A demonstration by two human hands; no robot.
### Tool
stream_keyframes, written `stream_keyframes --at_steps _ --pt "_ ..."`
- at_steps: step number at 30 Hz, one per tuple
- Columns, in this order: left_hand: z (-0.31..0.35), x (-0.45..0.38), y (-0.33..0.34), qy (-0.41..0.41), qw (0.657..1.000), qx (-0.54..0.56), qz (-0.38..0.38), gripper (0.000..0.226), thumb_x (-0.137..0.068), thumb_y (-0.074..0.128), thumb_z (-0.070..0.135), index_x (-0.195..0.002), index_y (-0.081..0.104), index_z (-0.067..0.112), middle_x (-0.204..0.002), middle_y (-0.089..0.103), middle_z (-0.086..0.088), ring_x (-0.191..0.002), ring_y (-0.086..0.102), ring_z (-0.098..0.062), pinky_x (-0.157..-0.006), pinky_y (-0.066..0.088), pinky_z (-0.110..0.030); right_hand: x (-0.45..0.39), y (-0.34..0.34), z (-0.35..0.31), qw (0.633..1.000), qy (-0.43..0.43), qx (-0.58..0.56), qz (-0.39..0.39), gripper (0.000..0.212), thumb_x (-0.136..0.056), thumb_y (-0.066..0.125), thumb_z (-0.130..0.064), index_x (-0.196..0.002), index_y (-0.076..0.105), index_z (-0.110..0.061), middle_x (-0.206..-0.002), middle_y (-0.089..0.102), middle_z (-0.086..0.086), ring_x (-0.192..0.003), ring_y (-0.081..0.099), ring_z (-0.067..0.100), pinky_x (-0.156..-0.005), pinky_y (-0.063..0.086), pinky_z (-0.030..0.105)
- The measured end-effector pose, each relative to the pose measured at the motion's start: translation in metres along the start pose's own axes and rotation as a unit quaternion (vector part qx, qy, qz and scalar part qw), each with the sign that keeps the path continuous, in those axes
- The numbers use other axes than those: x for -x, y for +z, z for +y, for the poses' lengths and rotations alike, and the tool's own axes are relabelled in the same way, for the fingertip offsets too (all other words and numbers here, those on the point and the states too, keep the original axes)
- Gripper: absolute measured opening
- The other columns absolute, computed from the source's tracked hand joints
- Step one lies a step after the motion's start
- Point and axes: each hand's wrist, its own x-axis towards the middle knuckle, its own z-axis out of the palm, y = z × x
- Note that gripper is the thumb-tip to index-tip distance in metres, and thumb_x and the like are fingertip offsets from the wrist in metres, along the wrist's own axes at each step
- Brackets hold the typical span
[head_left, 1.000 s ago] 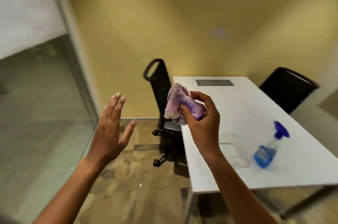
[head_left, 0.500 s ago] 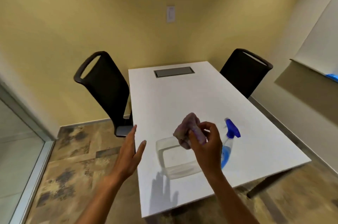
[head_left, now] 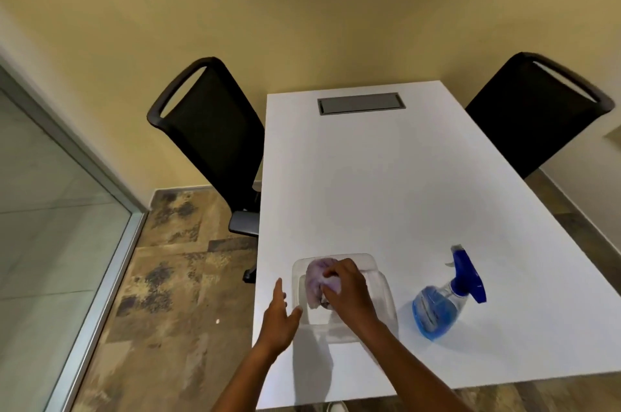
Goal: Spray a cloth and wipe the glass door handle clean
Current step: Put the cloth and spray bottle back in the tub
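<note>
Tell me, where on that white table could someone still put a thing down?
The table's far stretch is bare, from the grey inset panel to the clear tub. The near edge is crowded: both hands, the cloth in the tub, the spray bottle beside it.

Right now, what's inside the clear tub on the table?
The purple cloth lies in the clear tub, with the right hand on top of it. The hand covers part of the cloth and tub floor, so anything beneath is hidden.

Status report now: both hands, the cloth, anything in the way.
Right hand shut on cloth, inside clear container on table. Left hand open, empty, beside container. Spray bottle lying right of it. Nothing in the way.
</note>
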Motion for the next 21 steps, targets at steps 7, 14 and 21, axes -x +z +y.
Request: stream_keyframes --at_steps 7,14,21 --pt "-0.004 -0.004 0.013 -0.043 0.998 0.043 0.032 0.075 -0.101 0.054 0.013 -0.158 0.006 0.024 -0.157 0.037 -0.018 -0.142 0.043 -0.031 -0.114 0.043 -0.042 -0.036 0.014 0.039 0.952 -0.098 0.261 -0.126 0.022 -0.086 0.061 -0.005 -0.107 0.062 -0.008 -0.106 0.049 0.003 -0.105 0.056 0.025 -0.08 0.038 0.017" --pt "-0.012 -0.011 0.019 -0.052 0.996 0.061 0.036 0.073 -0.101 0.055 0.016 -0.157 0.009 0.027 -0.147 0.053 -0.01 -0.117 0.06 -0.017 -0.085 0.05 -0.017 -0.053 0.024 0.053 0.928 -0.084 0.313 -0.185 0.035 -0.087 0.068 -0.021 -0.118 0.06 -0.007 -0.131 0.056 0.008 -0.114 0.058 0.016 -0.085 0.033 0.002" --pt "-0.012 -0.009 0.023 -0.044 0.997 0.05 0.036 0.07 -0.102 0.053 0.011 -0.157 0.012 0.021 -0.145 0.054 -0.012 -0.107 0.056 -0.01 -0.066 0.049 -0.002 -0.052 0.028 0.065 0.92 -0.097 0.336 -0.176 0.047 -0.087 0.067 -0.032 -0.128 0.052 -0.016 -0.138 0.053 0.004 -0.121 0.056 0.019 -0.097 0.039 0.014"
